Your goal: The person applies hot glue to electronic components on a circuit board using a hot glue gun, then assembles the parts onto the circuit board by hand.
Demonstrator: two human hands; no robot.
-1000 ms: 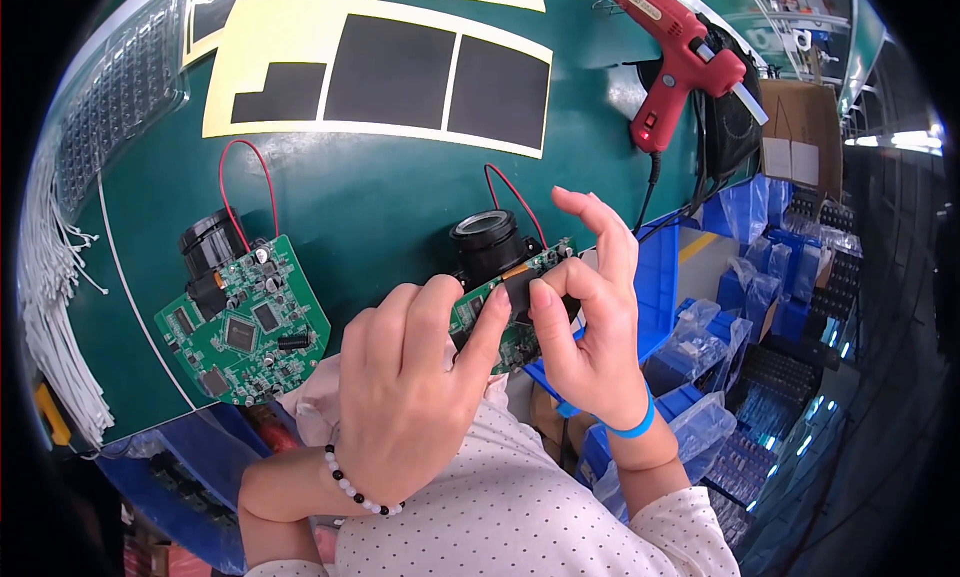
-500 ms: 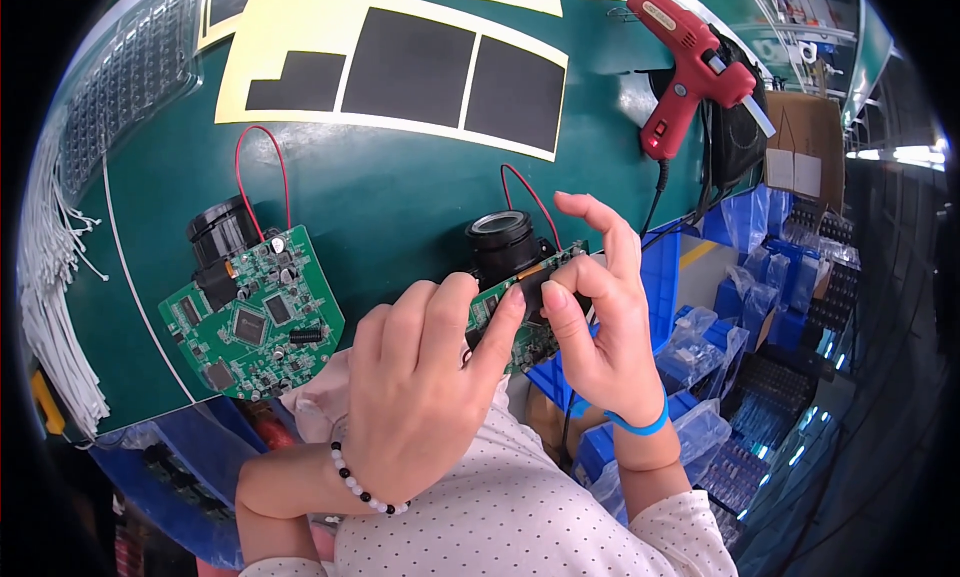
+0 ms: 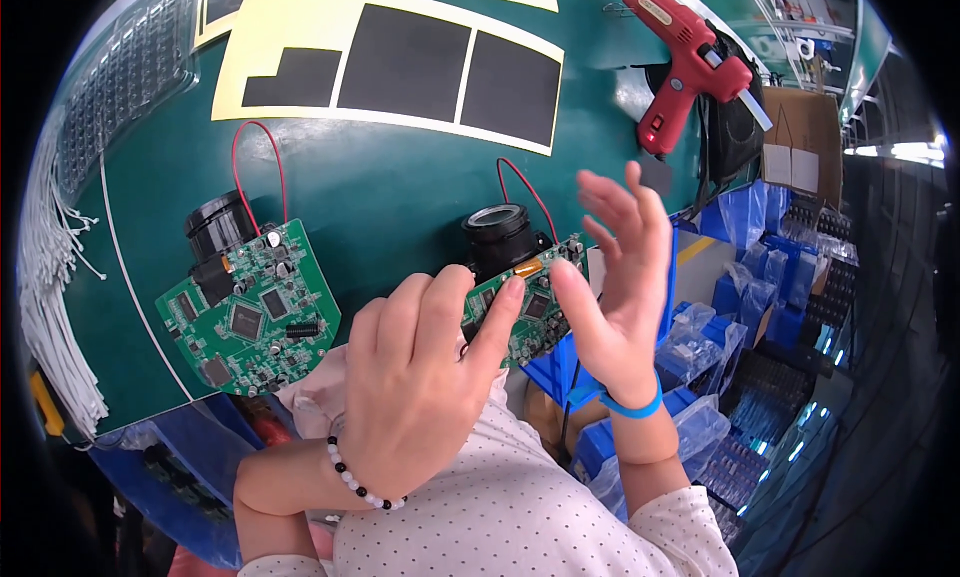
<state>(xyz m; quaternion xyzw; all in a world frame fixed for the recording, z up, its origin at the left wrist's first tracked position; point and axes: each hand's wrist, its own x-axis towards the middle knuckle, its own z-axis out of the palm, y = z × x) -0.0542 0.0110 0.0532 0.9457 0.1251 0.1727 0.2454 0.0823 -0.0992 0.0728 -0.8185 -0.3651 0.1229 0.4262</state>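
Note:
My left hand [image 3: 415,367] grips a green circuit board [image 3: 540,312] near the table's front edge, its index fingertip on the board beside a small orange strip [image 3: 527,268]. A round black lens [image 3: 497,239] and a thin red wire loop [image 3: 528,182] stand at the board's far side. To its right, my right hand [image 3: 622,287] is raised with fingers apart and partly blurred. A small dark square piece [image 3: 656,175] shows at its index fingertip; whether it clings there, I cannot tell. A second board [image 3: 300,307] with a lens [image 3: 222,229] lies at the left.
Yellow backing sheets [image 3: 290,22] with black shapes [image 3: 405,62] lie at the back. A red glue gun [image 3: 685,62] rests at the back right. White cable ties [image 3: 60,307] and a clear plastic tray [image 3: 130,87] are at the left. Blue bins [image 3: 770,287] stand right of the table.
My right hand has moved away from the board and opened out. The dark piece has left the board's surface and is now at that hand's fingertip, uncovering chips and the orange strip.

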